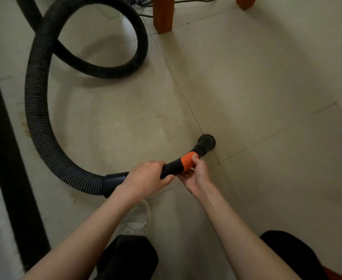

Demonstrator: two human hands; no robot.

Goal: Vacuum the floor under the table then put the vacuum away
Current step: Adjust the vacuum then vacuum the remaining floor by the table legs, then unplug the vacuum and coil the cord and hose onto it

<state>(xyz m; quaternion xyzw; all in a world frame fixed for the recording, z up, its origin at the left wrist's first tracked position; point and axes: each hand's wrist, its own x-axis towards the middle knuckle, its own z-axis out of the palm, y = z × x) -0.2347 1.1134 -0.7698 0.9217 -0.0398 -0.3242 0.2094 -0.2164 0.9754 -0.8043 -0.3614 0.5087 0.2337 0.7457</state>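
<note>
A thick black ribbed vacuum hose (pixel 41 122) loops across the pale tiled floor (pixel 267 81) and ends in a black handle tube with an orange collar (pixel 187 163). Its round black nozzle (pixel 206 141) points down at a tile joint. My left hand (pixel 148 177) grips the black handle just past the hose cuff. My right hand (pixel 196 173) holds the orange collar from below, thumb on top. The vacuum's body is out of view.
Two wooden table legs (pixel 163 14) (pixel 245 2) stand at the top, with dark cables (pixel 194 0) on the floor behind them. A dark strip (pixel 6 158) runs along the left. My white shoe (pixel 136 219) and dark trouser legs are below.
</note>
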